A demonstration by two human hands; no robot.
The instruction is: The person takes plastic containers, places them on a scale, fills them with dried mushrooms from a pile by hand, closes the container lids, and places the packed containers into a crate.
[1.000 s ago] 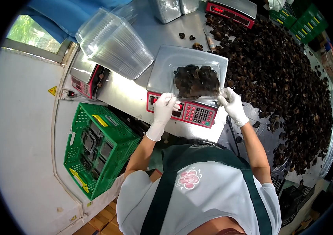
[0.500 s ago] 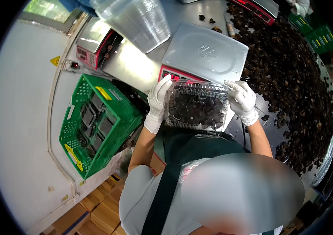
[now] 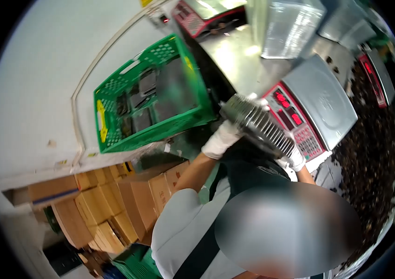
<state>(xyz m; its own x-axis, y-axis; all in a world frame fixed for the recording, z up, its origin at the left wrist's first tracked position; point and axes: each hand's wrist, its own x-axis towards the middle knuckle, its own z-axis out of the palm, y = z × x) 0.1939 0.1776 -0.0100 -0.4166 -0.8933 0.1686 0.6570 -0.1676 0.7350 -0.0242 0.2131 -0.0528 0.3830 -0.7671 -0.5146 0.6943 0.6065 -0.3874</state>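
A clear plastic box (image 3: 259, 126) with dark contents is held between my two white-gloved hands, tilted, its ribbed side showing. My left hand (image 3: 226, 136) grips its left end, fingers partly hidden behind it. At the other end, my right hand (image 3: 293, 157) is closed on the box's lower right corner. Just beyond the box stands a red scale (image 3: 320, 104) with a bare metal plate and lit red digits. To the left, a green crate (image 3: 153, 132) holds several dark-filled clear boxes (image 3: 141, 119).
Stacked clear containers (image 3: 290, 30) stand at the top. A second scale (image 3: 378, 76) is at the right and a third (image 3: 193, 17) at the top left. Dark dried pieces (image 3: 369, 172) cover the right side of the table. Cardboard boxes (image 3: 100, 202) lie at lower left.
The box was lifted off the scale, its lid side turned toward me, then carried left and tilted. The view has swung left, bringing the green crate nearer the box.
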